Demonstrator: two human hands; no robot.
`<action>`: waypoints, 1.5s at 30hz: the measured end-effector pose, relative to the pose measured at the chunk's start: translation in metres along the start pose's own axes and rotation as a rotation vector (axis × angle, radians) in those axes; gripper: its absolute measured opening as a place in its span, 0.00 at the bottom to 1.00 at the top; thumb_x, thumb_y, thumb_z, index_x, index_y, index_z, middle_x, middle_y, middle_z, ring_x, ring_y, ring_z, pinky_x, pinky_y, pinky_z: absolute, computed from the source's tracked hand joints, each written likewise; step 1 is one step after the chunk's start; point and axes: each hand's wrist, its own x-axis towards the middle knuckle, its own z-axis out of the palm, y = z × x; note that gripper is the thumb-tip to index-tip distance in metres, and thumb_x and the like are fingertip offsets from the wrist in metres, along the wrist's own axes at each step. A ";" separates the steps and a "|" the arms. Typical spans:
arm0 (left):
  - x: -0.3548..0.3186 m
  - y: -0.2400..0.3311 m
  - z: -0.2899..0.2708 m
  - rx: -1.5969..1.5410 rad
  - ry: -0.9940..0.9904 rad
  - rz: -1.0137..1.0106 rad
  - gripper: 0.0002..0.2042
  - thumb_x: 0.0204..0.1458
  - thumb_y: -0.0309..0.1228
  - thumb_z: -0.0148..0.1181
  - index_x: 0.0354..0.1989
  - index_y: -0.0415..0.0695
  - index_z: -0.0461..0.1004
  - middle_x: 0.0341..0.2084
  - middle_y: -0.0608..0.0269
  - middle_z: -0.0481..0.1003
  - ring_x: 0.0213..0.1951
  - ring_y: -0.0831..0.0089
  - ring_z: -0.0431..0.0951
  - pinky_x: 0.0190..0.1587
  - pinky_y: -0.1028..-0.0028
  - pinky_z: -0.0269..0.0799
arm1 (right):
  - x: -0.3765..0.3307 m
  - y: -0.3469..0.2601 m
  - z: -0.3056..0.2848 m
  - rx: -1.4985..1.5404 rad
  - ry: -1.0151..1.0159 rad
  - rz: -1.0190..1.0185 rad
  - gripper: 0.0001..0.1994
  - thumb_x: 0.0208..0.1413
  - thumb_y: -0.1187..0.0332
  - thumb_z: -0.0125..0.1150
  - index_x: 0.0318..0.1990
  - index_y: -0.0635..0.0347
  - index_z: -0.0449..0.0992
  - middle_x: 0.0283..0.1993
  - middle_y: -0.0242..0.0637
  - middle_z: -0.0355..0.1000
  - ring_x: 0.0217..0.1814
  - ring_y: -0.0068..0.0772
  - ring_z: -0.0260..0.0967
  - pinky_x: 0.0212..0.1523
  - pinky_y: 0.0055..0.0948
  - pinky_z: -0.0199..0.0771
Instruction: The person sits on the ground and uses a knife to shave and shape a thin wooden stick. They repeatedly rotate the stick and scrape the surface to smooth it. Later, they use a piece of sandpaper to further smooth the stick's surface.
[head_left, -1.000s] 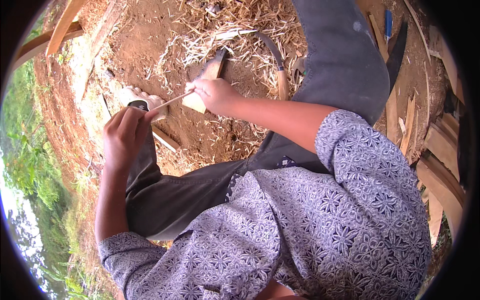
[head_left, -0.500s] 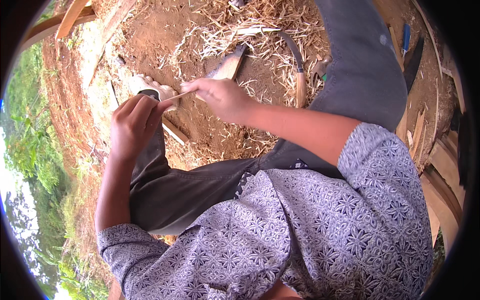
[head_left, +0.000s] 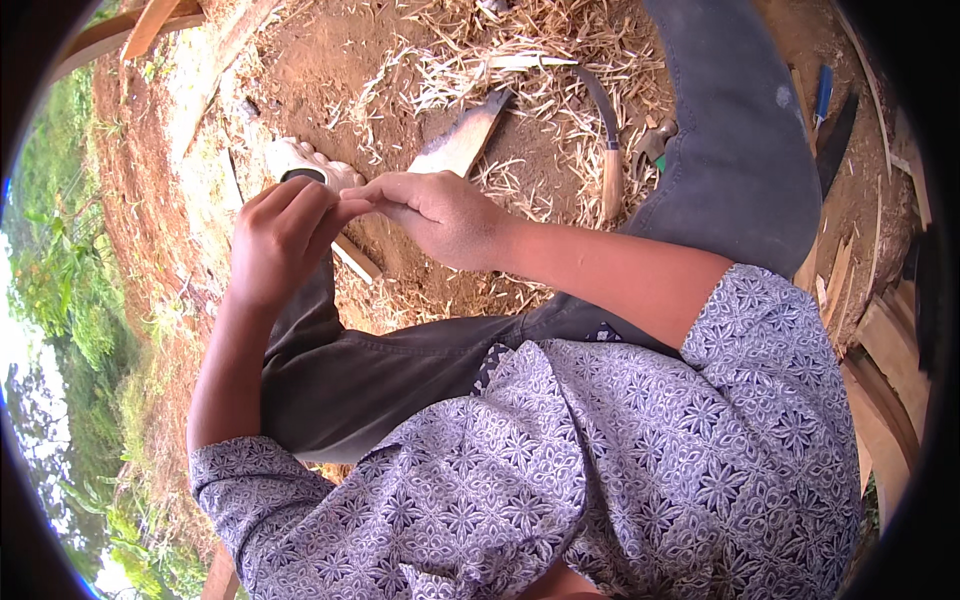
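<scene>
My left hand [head_left: 280, 240] and my right hand [head_left: 440, 215] meet fingertip to fingertip above my knee. Both pinch a thin pale strip, which is almost hidden between the fingers. Just behind the left hand lies my white shoe [head_left: 300, 165] on the red soil. My dark trouser leg [head_left: 400, 360] runs under both hands.
A sickle with a wooden handle [head_left: 610, 175] lies on straw shavings [head_left: 520, 60] ahead. A flat pale wedge of wood [head_left: 460, 140] rests beside it, and a pale stick [head_left: 357, 262] lies below the hands. A blue tool [head_left: 822, 95] and wood offcuts [head_left: 880, 350] sit at the right. Grass slopes away at the left.
My hands have drawn together: the right hand slid left along the thin strip until its fingertips met the left hand. The strip, visible between them before, is now covered.
</scene>
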 end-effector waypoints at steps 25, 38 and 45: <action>0.007 0.011 -0.009 0.040 -0.020 0.022 0.21 0.51 0.39 0.70 0.19 0.44 0.64 0.15 0.63 0.64 0.17 0.64 0.68 0.21 0.63 0.65 | 0.025 0.018 -0.006 -0.017 0.031 0.021 0.13 0.68 0.70 0.44 0.49 0.65 0.75 0.45 0.40 0.77 0.47 0.31 0.75 0.52 0.32 0.72; 0.001 0.004 -0.006 -0.388 -0.006 -0.243 0.08 0.48 0.23 0.72 0.33 0.39 0.77 0.27 0.62 0.79 0.30 0.74 0.82 0.34 0.76 0.79 | 0.043 0.048 -0.023 0.084 0.211 -0.029 0.14 0.69 0.74 0.38 0.49 0.66 0.73 0.41 0.38 0.75 0.47 0.31 0.75 0.57 0.30 0.75; 0.001 0.000 -0.014 -0.423 -0.036 -0.166 0.06 0.51 0.16 0.65 0.37 0.38 0.78 0.31 0.58 0.81 0.36 0.71 0.84 0.38 0.74 0.80 | 0.070 0.027 -0.089 0.357 0.478 -0.099 0.12 0.67 0.71 0.42 0.49 0.63 0.72 0.43 0.35 0.74 0.49 0.25 0.72 0.55 0.26 0.72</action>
